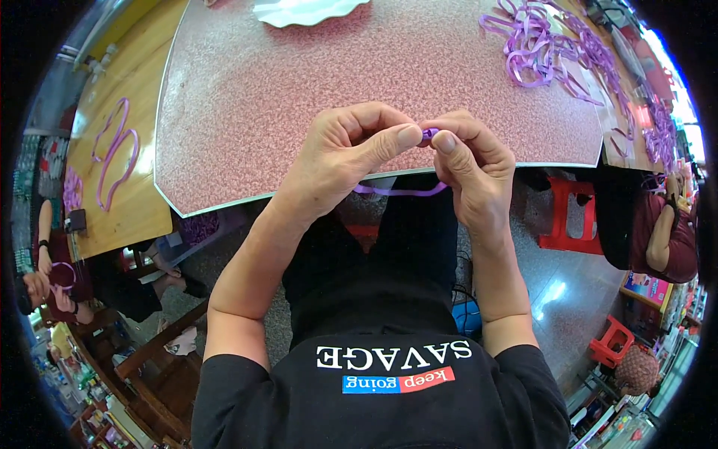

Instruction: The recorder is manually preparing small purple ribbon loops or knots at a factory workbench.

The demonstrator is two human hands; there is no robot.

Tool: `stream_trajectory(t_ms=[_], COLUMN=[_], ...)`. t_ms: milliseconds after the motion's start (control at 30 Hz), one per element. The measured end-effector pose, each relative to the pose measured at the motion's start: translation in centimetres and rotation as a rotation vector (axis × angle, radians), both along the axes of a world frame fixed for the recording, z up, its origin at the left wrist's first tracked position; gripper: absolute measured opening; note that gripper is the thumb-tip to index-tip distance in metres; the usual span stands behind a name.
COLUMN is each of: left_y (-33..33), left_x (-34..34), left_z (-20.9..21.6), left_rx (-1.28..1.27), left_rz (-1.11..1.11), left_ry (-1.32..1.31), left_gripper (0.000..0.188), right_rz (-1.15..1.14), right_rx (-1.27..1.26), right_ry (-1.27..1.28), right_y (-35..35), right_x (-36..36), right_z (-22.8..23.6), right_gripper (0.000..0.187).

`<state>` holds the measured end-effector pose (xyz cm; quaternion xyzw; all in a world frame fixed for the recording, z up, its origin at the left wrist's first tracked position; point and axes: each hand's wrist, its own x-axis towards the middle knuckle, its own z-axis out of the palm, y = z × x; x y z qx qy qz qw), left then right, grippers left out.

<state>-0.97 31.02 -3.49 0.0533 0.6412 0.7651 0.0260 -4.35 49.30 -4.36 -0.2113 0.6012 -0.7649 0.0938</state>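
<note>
Above the near edge of the pink speckled table (269,97), both hands meet at the fingertips. My left hand (333,157) pinches one side of a small folded purple bit of ribbon, thumb on top. Facing it, my right hand (477,168) pinches the other side between thumb and fingers. The rest of this purple ribbon (400,191) hangs as a loop below the hands, over my lap. Whether the bit at the fingertips is a knot or a fold, I cannot make out.
A tangled heap of purple ribbons (532,49) lies at the far right. One ribbon loop (120,153) rests on the wooden table (153,198) at left. A white scalloped dish (307,10) stands at the far edge. Red stools (570,217) and co-workers sit at both sides.
</note>
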Motion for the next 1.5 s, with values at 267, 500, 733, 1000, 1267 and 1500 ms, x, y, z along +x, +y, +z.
stream_trajectory(t_ms=[267,500,733,1000,1267,1500], left_y=[0.7,1.0,0.1,-0.9,-0.3,1.2], left_x=[0.6,1.0,0.6,0.2,-0.4,0.4], left_z=[0.9,1.7,1.8,2.3,1.7,0.5], left_rx=[-0.083,-0.185,-0.394,-0.512,-0.072,0.116], left_rz=[0.092,0.138,0.113,0.037,-0.020,0.000], left_ry=[0.134,0.215,0.466,0.644,0.332,0.147], left_gripper=[0.017,0.015,0.011,0.011,0.014,0.022], right_rz=[-0.130,-0.231,-0.089,-0.120,-0.204,-0.339], right_rx=[0.078,0.162,0.105,0.291,0.244,0.159], right_ry=[0.224,0.481,0.241,0.628,0.703,0.789], right_y=[-0.3,-0.3,0.5,0.7,0.0,-0.7], right_x=[0.4,0.2,0.5,0.2,-0.5,-1.5], right_z=[0.3,0.1,1.7,2.7,2.2,0.6], right_gripper=[0.011,0.009,0.012,0.013,0.014,0.018])
